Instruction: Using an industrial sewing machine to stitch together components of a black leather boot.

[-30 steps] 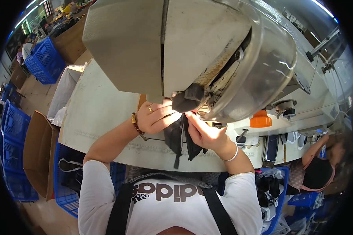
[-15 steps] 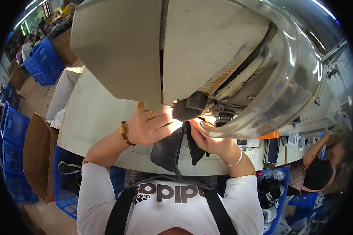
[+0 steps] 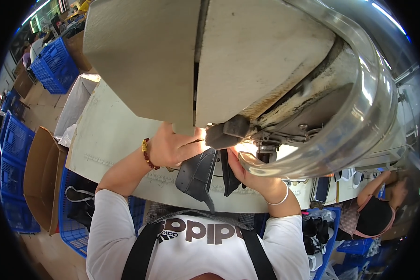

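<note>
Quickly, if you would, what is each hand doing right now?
Left hand: closed on the dark grey fabric piece, under the sewing machine.
Right hand: on the same piece; its grip cannot be told.

The person wore a white short-sleeved T-shirt (image 3: 191, 242) with dark brown block lettering across the chest, printed just below the hands. Two broad black straps (image 3: 144, 252) ran down over the shoulders, one on each side of the lettering. Just behind the left hand (image 3: 172, 147), a bracelet of dark red round beads with a few gold ones (image 3: 147, 154) circled the wrist. Behind the right hand (image 3: 247, 175), a thin silver bangle (image 3: 280, 201) sat on the wrist.
</note>
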`<control>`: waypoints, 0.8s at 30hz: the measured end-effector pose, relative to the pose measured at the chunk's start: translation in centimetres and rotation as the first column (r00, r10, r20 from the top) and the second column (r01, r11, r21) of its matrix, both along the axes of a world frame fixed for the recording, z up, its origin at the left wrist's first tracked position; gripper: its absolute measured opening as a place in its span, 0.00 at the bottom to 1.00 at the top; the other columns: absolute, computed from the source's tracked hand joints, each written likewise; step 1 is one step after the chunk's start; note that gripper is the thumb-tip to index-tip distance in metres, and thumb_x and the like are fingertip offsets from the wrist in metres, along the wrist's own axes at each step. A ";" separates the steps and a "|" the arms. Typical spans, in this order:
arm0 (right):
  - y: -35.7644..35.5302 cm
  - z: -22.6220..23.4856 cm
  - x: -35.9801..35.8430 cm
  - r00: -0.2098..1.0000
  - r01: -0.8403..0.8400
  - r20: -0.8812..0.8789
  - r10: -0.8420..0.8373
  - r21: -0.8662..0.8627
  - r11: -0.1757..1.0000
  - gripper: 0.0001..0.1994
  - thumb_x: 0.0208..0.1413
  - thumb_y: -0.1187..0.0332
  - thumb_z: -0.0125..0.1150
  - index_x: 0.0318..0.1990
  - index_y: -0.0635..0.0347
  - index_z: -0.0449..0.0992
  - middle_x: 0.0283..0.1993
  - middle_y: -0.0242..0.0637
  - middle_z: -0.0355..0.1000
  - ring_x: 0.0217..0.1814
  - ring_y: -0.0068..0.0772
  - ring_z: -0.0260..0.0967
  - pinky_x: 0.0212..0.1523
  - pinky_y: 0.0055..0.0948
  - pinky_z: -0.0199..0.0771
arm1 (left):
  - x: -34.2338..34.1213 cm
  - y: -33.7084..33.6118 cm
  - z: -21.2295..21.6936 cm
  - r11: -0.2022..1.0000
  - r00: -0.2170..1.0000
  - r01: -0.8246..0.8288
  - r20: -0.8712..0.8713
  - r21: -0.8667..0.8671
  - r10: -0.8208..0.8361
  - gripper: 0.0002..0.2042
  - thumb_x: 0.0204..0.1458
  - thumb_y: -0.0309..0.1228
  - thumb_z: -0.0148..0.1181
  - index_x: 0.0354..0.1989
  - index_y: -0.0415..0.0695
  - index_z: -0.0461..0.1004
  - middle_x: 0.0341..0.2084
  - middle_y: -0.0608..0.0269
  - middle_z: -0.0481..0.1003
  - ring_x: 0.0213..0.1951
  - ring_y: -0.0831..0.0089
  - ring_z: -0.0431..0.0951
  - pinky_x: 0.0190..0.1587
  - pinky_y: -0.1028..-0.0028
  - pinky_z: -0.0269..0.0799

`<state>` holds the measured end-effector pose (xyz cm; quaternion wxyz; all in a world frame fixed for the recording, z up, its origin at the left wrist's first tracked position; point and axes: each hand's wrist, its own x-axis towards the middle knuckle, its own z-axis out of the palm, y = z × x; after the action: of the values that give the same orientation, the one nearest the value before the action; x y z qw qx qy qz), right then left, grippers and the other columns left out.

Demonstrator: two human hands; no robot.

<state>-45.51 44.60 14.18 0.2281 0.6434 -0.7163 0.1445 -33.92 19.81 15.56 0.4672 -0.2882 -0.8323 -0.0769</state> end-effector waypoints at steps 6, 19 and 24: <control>1.9 -1.8 -1.5 0.907 0.158 -0.420 -0.020 0.296 0.942 0.20 0.72 0.70 0.44 0.66 0.67 0.70 0.67 0.41 0.71 0.66 0.25 0.70 0.65 0.27 0.72 | -0.2 -0.2 0.3 0.998 0.999 0.050 0.016 0.037 -0.050 0.11 0.36 0.33 0.62 0.31 0.45 0.78 0.39 0.60 0.79 0.46 0.58 0.80 0.44 0.58 0.74; 1.9 -9.1 -4.2 -0.740 0.365 -0.670 0.060 -0.325 0.872 0.21 0.72 0.68 0.51 0.65 0.75 0.68 0.68 0.48 0.69 0.70 0.32 0.67 0.71 0.28 0.68 | -0.7 -0.4 0.3 0.995 0.998 0.049 0.045 0.087 -0.053 0.09 0.36 0.27 0.66 0.28 0.47 0.77 0.37 0.63 0.78 0.40 0.58 0.78 0.38 0.61 0.73; 1.3 -10.9 -4.5 -0.653 0.353 -0.752 -0.093 -0.411 0.841 0.25 0.70 0.65 0.54 0.67 0.74 0.65 0.70 0.48 0.67 0.71 0.34 0.66 0.72 0.28 0.66 | -0.5 -0.5 -0.5 0.983 0.990 0.020 0.131 0.184 -0.044 0.10 0.38 0.26 0.67 0.32 0.47 0.79 0.37 0.64 0.79 0.40 0.59 0.79 0.39 0.61 0.74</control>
<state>-50.03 45.86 3.26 0.7060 0.2110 -0.2816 -0.6146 -34.44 19.30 15.08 0.4333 -0.2518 -0.8465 -0.1796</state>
